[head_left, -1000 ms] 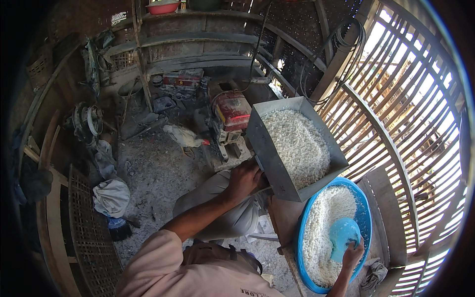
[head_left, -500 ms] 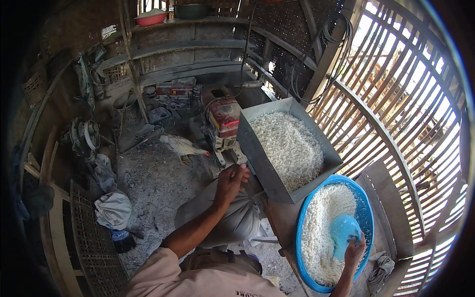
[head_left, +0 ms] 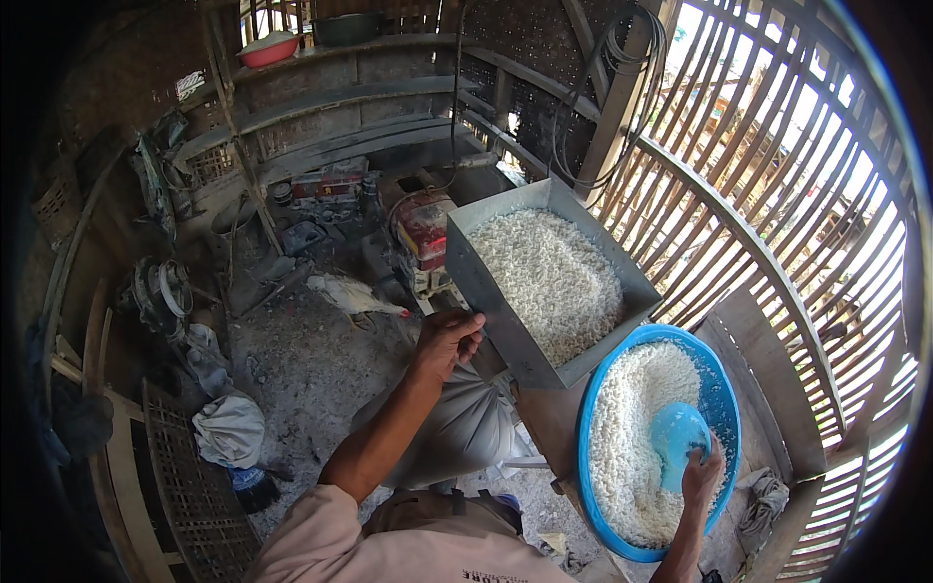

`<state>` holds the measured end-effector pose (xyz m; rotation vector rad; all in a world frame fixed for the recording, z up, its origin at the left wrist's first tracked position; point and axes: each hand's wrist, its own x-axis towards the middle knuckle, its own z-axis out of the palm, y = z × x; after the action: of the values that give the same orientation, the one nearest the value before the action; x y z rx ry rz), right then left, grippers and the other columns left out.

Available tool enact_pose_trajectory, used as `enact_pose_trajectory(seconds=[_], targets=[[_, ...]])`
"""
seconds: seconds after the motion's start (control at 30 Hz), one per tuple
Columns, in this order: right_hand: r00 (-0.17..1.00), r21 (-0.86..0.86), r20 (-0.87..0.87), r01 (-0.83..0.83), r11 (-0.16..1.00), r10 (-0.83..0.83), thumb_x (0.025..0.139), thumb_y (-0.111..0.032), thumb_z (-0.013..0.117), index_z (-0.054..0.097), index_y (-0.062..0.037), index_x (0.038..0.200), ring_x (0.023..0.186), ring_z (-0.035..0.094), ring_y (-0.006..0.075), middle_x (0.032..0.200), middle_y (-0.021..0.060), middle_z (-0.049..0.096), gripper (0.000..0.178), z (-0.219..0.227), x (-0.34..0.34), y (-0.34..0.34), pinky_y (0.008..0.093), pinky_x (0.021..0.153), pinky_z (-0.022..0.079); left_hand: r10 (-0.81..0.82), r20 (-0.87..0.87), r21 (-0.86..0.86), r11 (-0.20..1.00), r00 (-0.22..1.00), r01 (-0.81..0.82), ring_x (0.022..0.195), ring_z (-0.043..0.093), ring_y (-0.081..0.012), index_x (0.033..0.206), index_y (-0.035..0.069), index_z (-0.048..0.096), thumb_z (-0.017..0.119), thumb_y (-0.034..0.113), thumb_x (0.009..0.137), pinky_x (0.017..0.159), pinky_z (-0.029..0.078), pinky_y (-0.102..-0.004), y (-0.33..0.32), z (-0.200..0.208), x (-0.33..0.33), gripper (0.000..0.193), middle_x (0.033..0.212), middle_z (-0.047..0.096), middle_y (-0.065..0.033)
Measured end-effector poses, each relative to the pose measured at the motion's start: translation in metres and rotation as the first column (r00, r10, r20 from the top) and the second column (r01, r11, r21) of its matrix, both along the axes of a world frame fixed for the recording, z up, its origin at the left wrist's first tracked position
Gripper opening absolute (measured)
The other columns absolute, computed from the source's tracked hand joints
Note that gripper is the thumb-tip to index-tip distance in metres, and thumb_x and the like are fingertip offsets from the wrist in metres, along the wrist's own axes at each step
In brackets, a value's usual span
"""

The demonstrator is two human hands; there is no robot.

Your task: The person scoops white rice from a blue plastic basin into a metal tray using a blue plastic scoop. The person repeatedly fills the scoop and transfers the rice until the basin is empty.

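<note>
My right hand (head_left: 702, 473) grips a light-blue plastic bowl (head_left: 678, 431), which rests tilted in the white, rice-like grain (head_left: 627, 457). That grain lies in a large blue basin (head_left: 585, 457) on my right. Left of and beyond the basin stands a square metal hopper (head_left: 501, 335), with more white grain (head_left: 554, 282) spread inside it. My left hand (head_left: 450, 342) is closed, fingers curled, beside the hopper's left wall. Whatever those fingers may hold is hidden.
A red machine (head_left: 424, 228) sits beyond the hopper. On the dusty floor a white chicken (head_left: 350, 296) stands left of it. A wooden bench (head_left: 544, 428) supports the basin. To the right runs a slatted wall (head_left: 758, 175); a white sack (head_left: 230, 429) lies at left.
The view has shifted slightly, moving the hopper a little left in the picture. My left hand has come up closer to the hopper's wall. The right hand keeps its hold on the bowl.
</note>
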<state>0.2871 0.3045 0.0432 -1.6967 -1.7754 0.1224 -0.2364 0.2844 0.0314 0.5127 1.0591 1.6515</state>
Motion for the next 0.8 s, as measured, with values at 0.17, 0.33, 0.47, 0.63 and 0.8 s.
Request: enact_pose_trajectory(seconds=[0.17, 0.33, 0.47, 0.63, 0.8], targets=[[0.998, -0.123, -0.043, 0.047, 0.991, -0.053, 0.089, 0.004, 0.054, 0.066, 0.0016, 0.129, 0.098, 0.072, 0.0306, 0.111, 0.0202, 0.073, 0.042, 0.014, -0.012, -0.004, 0.0409, 0.087, 0.055, 0.010, -0.066, -0.017, 1.000, 0.998, -0.011, 0.053, 0.061, -0.0114, 0.085, 0.005, 0.068, 0.079, 0.028, 0.093, 0.040, 0.043, -0.0255, 0.001, -0.007, -0.002, 0.026, 0.072, 0.067, -0.0053], [0.997, -0.097, -0.071, 0.021, 0.995, -0.028, 0.090, 0.004, 0.054, 0.066, 0.0016, 0.129, 0.097, 0.074, 0.0332, 0.110, 0.0216, 0.075, 0.041, 0.011, -0.007, -0.003, 0.0427, 0.086, 0.056, 0.082, -0.130, -0.085, 0.992, 0.988, -0.093, 0.054, 0.062, -0.0115, 0.091, 0.003, 0.070, 0.069, 0.036, 0.100, 0.039, 0.045, -0.0270, 0.013, -0.057, -0.011, 0.034, 0.077, 0.068, -0.0050], [0.998, -0.088, -0.063, 0.021, 0.996, -0.027, 0.090, 0.002, 0.054, 0.066, 0.0022, 0.129, 0.088, 0.073, 0.0291, 0.103, 0.0194, 0.075, 0.040, 0.011, -0.006, -0.003, 0.0404, 0.082, 0.056, -0.134, -0.205, -0.075, 0.990, 0.970, 0.120, 0.057, 0.064, -0.0112, 0.096, 0.002, 0.069, 0.062, 0.032, 0.103, 0.038, 0.045, -0.0265, 0.025, -0.080, 0.003, 0.032, 0.078, 0.067, -0.0046], [0.995, -0.119, -0.090, 0.024, 0.993, -0.035, 0.090, 0.001, 0.052, 0.066, 0.0031, 0.125, 0.084, 0.072, 0.0258, 0.098, 0.0171, 0.073, 0.038, 0.012, -0.007, -0.004, 0.0378, 0.079, 0.056, -0.143, -0.125, -0.009, 0.990, 0.982, 0.143, 0.059, 0.063, -0.0084, 0.104, 0.003, 0.068, 0.061, 0.026, 0.105, 0.039, 0.044, -0.0250, 0.029, -0.075, 0.007, 0.024, 0.082, 0.065, -0.0034], [0.998, -0.042, -0.053, -0.035, 0.999, 0.033, 0.090, 0.000, 0.051, 0.066, 0.0043, 0.123, 0.082, 0.071, 0.0262, 0.095, 0.0172, 0.073, 0.037, 0.004, 0.002, 0.000, 0.0375, 0.077, 0.056, -0.059, -0.278, 0.040, 0.997, 0.959, 0.072, 0.067, 0.060, -0.0066, 0.110, 0.005, 0.065, 0.064, 0.021, 0.103, 0.048, 0.048, -0.0244, 0.021, -0.077, 0.016, 0.018, 0.088, 0.065, -0.0018]])
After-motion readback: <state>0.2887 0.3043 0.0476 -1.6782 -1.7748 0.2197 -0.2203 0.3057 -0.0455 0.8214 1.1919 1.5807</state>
